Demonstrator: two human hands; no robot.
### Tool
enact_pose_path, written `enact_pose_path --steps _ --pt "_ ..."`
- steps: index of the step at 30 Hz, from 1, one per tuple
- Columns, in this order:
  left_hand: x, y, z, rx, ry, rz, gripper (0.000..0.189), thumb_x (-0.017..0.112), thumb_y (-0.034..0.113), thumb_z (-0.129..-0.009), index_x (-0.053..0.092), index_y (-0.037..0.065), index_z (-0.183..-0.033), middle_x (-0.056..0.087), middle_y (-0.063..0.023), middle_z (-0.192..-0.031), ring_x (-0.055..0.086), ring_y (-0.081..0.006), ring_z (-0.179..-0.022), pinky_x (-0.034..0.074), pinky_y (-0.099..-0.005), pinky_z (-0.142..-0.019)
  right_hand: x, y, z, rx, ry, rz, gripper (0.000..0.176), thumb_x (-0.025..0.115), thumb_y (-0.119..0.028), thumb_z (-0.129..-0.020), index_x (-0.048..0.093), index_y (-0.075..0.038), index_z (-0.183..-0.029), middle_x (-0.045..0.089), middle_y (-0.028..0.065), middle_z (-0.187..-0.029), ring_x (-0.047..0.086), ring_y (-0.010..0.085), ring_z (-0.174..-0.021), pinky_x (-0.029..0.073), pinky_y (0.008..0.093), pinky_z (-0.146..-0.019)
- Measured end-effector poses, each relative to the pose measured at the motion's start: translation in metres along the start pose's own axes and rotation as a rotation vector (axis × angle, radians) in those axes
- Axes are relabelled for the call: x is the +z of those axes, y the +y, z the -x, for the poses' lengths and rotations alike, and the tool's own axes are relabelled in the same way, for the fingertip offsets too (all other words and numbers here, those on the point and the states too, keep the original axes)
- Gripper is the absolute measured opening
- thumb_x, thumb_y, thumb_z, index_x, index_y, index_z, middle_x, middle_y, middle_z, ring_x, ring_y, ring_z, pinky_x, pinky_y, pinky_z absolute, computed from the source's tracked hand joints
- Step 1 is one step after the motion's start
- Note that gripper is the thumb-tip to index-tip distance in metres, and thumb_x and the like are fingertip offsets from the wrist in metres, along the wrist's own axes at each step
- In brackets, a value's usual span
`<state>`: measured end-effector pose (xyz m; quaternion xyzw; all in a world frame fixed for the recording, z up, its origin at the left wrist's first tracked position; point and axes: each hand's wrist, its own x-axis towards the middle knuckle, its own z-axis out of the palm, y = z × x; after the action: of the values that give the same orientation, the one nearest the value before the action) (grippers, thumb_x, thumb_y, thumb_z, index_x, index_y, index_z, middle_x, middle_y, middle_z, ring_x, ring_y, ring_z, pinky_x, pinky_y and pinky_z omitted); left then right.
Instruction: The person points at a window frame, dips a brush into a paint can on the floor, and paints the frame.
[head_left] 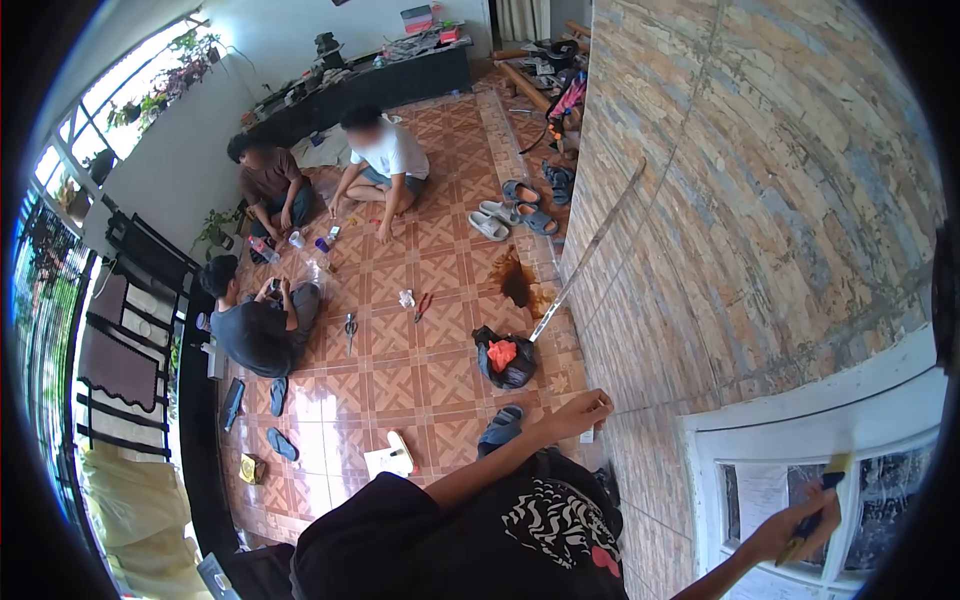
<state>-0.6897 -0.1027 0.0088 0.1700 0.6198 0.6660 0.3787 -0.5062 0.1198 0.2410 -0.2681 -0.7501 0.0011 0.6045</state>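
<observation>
My right hand is closed around a paintbrush with a dark and yellow handle. Its pale bristles are at the white frame of a paned door or window, between two panes; contact is hard to make out. My left hand is held out beside the stone-patterned wall, its fingers curled in with nothing visible in them. Below it on the floor are a dark sandal and a black plastic bag with something red in it. A long thin strip leans on the wall by the bag.
Three people sit on the tiled floor at the upper left. Pliers, scissors, a brown spill and several sandals lie about. A white sheet is near my left side.
</observation>
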Motion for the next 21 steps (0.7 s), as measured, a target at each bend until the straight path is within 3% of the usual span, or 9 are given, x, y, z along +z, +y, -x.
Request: enact_pose_path --steps 4,5,6,12,14,18,21 --pt "-0.003 -0.011 -0.003 0.027 -0.026 0.027 0.023 0.050 0.027 -0.093 0.050 0.004 -0.095 0.053 -0.0014 -0.073 0.054 -0.0095 -0.067 0.044 -0.0242 -0.062 0.003 -0.010 -0.002 -0.059 0.201 -0.011 0.019 0.052 -0.010 -0.092 0.051 0.008 -0.086 0.059 0.0172 -0.085 0.065 0.0236 -0.074 0.057 0.0325 -0.072" --pt "-0.003 -0.013 -0.003 0.029 -0.028 0.030 0.023 0.050 0.027 -0.093 0.050 0.004 -0.095 0.053 -0.0014 -0.073 0.054 -0.0095 -0.067 0.044 -0.0242 -0.062 0.002 -0.009 0.001 0.025 0.087 0.081 0.020 0.052 -0.010 -0.092 0.050 0.010 -0.088 0.058 0.0189 -0.092 0.065 0.0252 -0.075 0.057 0.0343 -0.074" --pt "-0.004 -0.012 -0.002 0.027 -0.027 0.018 0.023 0.050 0.027 -0.093 0.050 0.004 -0.095 0.053 -0.0015 -0.073 0.054 -0.0095 -0.067 0.044 -0.0242 -0.062 0.013 -0.003 0.008 -0.086 0.143 0.002 0.019 0.053 -0.008 -0.091 0.051 0.010 -0.086 0.057 0.0186 -0.094 0.064 0.0249 -0.078 0.057 0.0325 -0.073" --pt "-0.007 0.000 0.010 -0.028 0.035 0.022 0.021 0.050 0.026 -0.093 0.050 0.005 -0.097 0.054 -0.0017 -0.073 0.054 -0.0094 -0.067 0.044 -0.0243 -0.062 0.019 0.018 0.068 -0.112 -0.011 0.072 0.013 0.054 -0.003 -0.090 0.054 0.008 -0.082 0.057 0.0181 -0.091 0.056 0.0253 -0.082 0.049 0.0353 -0.068" --pt "-0.011 0.007 0.009 -0.043 0.047 0.025 0.021 0.050 0.025 -0.093 0.050 0.005 -0.097 0.054 -0.0017 -0.074 0.054 -0.0095 -0.067 0.044 -0.0243 -0.062 0.015 0.018 0.087 -0.034 -0.181 0.027 0.012 0.052 0.002 -0.089 0.052 0.010 -0.080 0.055 0.0208 -0.086 0.056 0.0281 -0.075 0.050 0.0360 -0.062" --pt "-0.015 -0.011 0.005 0.056 0.052 0.057 0.020 0.050 0.023 -0.093 0.050 0.004 -0.096 0.054 -0.0013 -0.074 0.054 -0.0092 -0.067 0.043 -0.0238 -0.062 0.015 0.018 0.115 0.057 -0.289 -0.067 0.011 0.052 0.000 -0.089 0.052 0.008 -0.081 0.055 0.0192 -0.084 0.055 0.0272 -0.073 0.046 0.0370 -0.061" --pt "-0.010 -0.020 0.010 0.050 0.090 0.096 0.017 0.051 0.021 -0.093 0.050 0.003 -0.095 0.054 -0.0012 -0.074 0.053 -0.0087 -0.067 0.043 -0.0234 -0.061 0.014 0.009 0.117 0.176 -0.284 -0.127 0.012 0.051 -0.005 -0.091 0.051 0.005 -0.084 0.052 0.0116 -0.080 0.050 0.0193 -0.069 0.044 0.0316 -0.063"
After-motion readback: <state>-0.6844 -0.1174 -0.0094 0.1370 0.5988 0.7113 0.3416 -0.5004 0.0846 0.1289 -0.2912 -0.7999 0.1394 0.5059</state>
